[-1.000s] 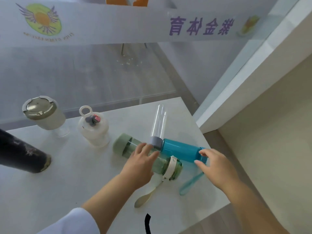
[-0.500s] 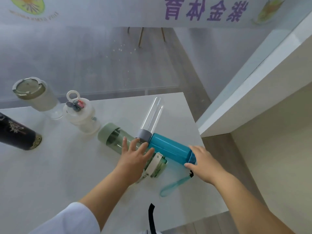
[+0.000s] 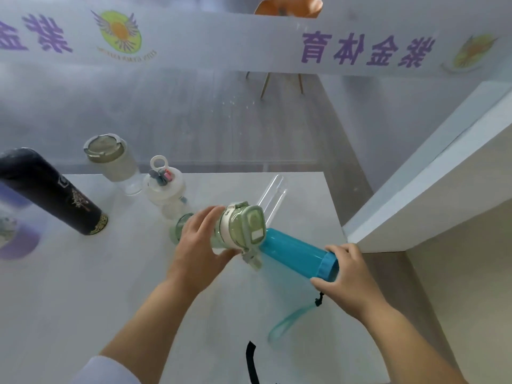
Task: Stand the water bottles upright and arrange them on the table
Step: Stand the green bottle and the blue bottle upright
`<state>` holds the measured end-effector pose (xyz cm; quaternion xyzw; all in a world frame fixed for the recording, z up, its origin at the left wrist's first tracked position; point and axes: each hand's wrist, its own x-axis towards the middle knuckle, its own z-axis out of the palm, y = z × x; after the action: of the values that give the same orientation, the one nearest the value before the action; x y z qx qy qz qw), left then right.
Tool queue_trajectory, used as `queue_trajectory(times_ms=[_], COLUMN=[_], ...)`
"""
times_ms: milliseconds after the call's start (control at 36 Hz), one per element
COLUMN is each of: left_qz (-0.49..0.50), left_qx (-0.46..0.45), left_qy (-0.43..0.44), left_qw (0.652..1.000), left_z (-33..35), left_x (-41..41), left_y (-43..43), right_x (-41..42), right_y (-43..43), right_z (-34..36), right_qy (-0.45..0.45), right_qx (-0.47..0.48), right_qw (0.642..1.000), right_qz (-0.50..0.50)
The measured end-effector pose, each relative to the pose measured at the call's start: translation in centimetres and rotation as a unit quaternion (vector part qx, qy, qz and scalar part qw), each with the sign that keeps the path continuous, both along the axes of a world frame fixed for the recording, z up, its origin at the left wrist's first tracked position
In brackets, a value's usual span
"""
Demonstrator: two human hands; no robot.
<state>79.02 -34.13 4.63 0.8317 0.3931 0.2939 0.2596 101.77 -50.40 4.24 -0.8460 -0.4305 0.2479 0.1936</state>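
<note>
My left hand (image 3: 201, 242) grips the green bottle (image 3: 238, 228) around its body. The bottle is tilted up off the table, its pale lid facing me. My right hand (image 3: 346, 273) holds the cap end of the blue bottle (image 3: 293, 252), which lies on its side on the white table (image 3: 83, 286). Its clear tube part (image 3: 273, 195) points away from me, and its teal strap (image 3: 291, 320) trails toward the front edge. A black flask (image 3: 52, 195), a grey-lidded cup (image 3: 110, 159) and a white ring-lidded bottle (image 3: 164, 187) stand upright at the back left.
A glass wall with a banner (image 3: 249, 42) runs behind the table. A white ledge (image 3: 429, 184) rises at the right, close to the table's right edge. A black strap (image 3: 250, 361) hangs at the front edge.
My left hand has lifted the green bottle's lid end off the table and tilted it toward upright. My right hand has closed more firmly on the blue bottle's cap end.
</note>
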Motion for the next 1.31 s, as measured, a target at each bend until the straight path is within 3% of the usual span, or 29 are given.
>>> queue_trajectory(times_ms=[250, 389, 556, 889, 1028, 1306], left_qz=[0.158, 0.219, 0.229, 0.202, 0.219, 0.178], left_qx=[-0.109, -0.173, -0.179, -0.154, -0.196, -0.249], left_qy=[-0.089, -0.131, -0.129, -0.045, -0.020, 0.167], left_qw=[0.977, 0.951, 0.948, 0.966, 0.956, 0.937], left_z=[2.9, 3.1, 2.9, 2.5, 2.0, 0.9], left_x=[-2.5, -4.5, -6.2, -7.0, -7.6, -8.8], left_y=[1.9, 3.3, 4.4, 3.4, 2.2, -0.4], right_x=[-1.4, -2.1, -2.4, -2.5, -2.9, -2.7], right_y=[3.6, 5.9, 8.0, 8.6, 8.6, 9.3], right_z=[3.2, 4.5, 5.4, 6.4, 6.3, 7.1], right_qy=[-0.077, -0.127, -0.176, -0.182, -0.168, -0.158], right_qx=[0.105, 0.102, 0.085, 0.010, 0.013, 0.046], right_qw=[0.989, 0.978, 0.965, 0.964, 0.960, 0.960], right_qz=[0.066, 0.129, 0.173, 0.192, 0.222, 0.226])
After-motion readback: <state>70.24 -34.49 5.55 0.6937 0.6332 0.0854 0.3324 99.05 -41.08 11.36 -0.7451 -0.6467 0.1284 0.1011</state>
